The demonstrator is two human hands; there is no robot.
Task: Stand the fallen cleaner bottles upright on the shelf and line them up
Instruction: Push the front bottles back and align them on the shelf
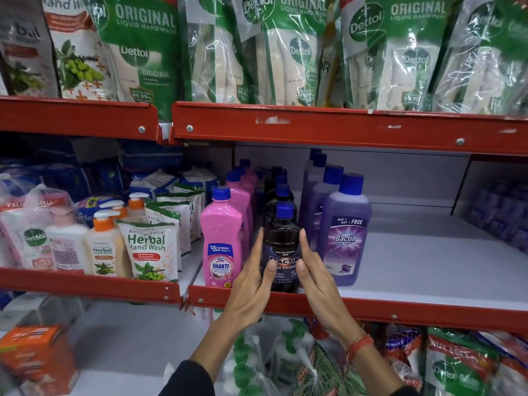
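- Left hand (pixel 253 284): raised, palm facing inward to the right, fingers extended and held together, pointing up; thumb angled toward the other hand.
- Right hand (pixel 315 277): mirrors it, palm facing inward to the left, fingers straight, thumb angled inward.
- Palms opposed, a gap between them; neither hand curled closed.
- Both forearms rise from bottom centre, converging upward.
- Left arm: dark sleeve at the lower forearm.
- Right wrist: red-orange band.

Red metal shelving (pixel 343 130), white boards, shop.
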